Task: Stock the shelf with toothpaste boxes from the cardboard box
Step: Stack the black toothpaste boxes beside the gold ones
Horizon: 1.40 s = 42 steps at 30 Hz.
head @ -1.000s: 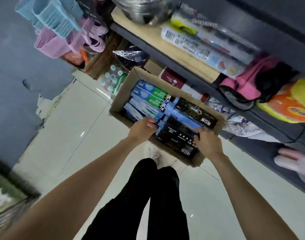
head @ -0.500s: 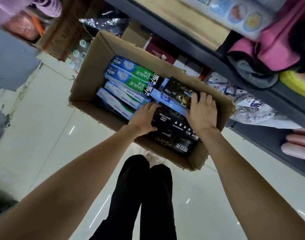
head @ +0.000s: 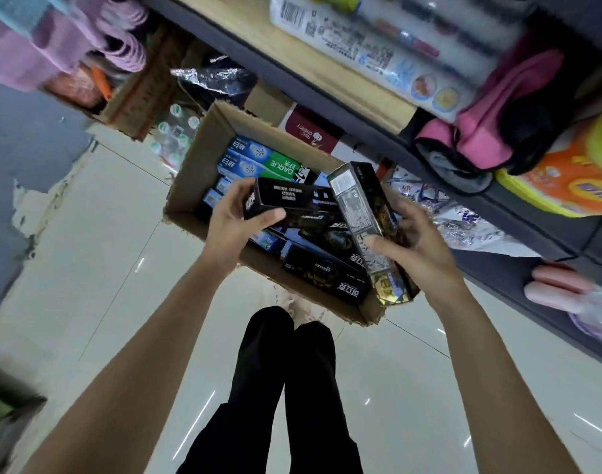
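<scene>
An open cardboard box (head: 204, 155) sits on the floor by the shelf (head: 344, 100), holding blue-green toothpaste boxes (head: 258, 162) at its far end and black ones (head: 323, 271) at the near end. My left hand (head: 234, 224) grips a black toothpaste box (head: 286, 200), lifted above the carton and lying crosswise. My right hand (head: 419, 244) grips a second black and gold toothpaste box (head: 361, 213), raised and tilted on end above the carton's right side.
The shelf's wooden board (head: 292, 56) carries long packaged goods; pink bags (head: 498, 121) and an orange pack (head: 566, 179) fill the level below at right. Pink baskets (head: 53, 46) hang at upper left. My black-trousered legs (head: 286, 388) stand on pale floor tiles (head: 87, 268).
Both hands were reaching down into the carton onto black boxes; now each has lifted one black toothpaste box up out of it.
</scene>
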Available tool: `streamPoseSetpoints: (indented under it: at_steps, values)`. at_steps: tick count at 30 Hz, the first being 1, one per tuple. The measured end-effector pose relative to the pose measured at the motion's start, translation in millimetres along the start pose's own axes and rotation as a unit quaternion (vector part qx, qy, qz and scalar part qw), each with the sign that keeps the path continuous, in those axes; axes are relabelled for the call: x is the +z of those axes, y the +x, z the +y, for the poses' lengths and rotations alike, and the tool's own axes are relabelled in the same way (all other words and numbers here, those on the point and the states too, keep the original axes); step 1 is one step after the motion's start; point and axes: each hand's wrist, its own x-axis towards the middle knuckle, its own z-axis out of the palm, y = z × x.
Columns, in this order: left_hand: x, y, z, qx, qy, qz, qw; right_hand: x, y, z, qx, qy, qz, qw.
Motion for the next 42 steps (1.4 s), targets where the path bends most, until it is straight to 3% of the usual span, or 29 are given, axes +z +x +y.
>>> streamPoseSetpoints:
  at_steps: [8,12,15,19,24,30,35,37,39,42]
  values:
    - [17.3,-90.6,102.8,0.027,-0.098,0.064,0.993,18.2,-88.6,-87.4,0.010,0.252,0.027,0.967]
    - [20.9,-131.2,148.9,0.038,-0.141,0.021,0.989,30.0,-129.2,-139.1,0.027,0.394,0.042,0.918]
    - [16.8,-151.5,176.0,0.042,-0.141,-0.054,0.988,37.8,-153.3,-166.6,0.011,0.464,0.039,0.885]
    - [6.1,-167.1,205.3,0.045,-0.081,-0.111,0.989,39.3,-177.8,-191.2,-0.023,0.457,0.051,0.888]
    - [-6.6,-168.6,228.9,0.051,0.023,-0.153,0.987,32.1,-197.7,-211.0,-0.092,0.347,0.074,0.930]
    - [26.5,-157.8,267.2,0.023,0.081,-0.127,0.988,23.0,-208.7,-219.9,-0.135,0.277,0.081,0.948]
    - [31.2,-133.2,270.5,-0.084,-0.028,-0.115,0.989,-9.1,-207.0,-217.2,-0.103,0.352,0.108,0.924]
    - [36.0,-127.7,276.9,-0.135,-0.059,-0.078,0.986,-30.2,-204.4,-215.0,-0.096,0.395,0.119,0.906]
    - [42.7,-125.4,283.9,-0.172,-0.066,-0.035,0.982,-47.9,-202.2,-215.2,-0.111,0.407,0.129,0.898]
    - [61.0,-126.6,293.0,-0.162,-0.014,-0.032,0.986,-70.1,-197.2,-216.7,-0.134,0.367,0.153,0.908]
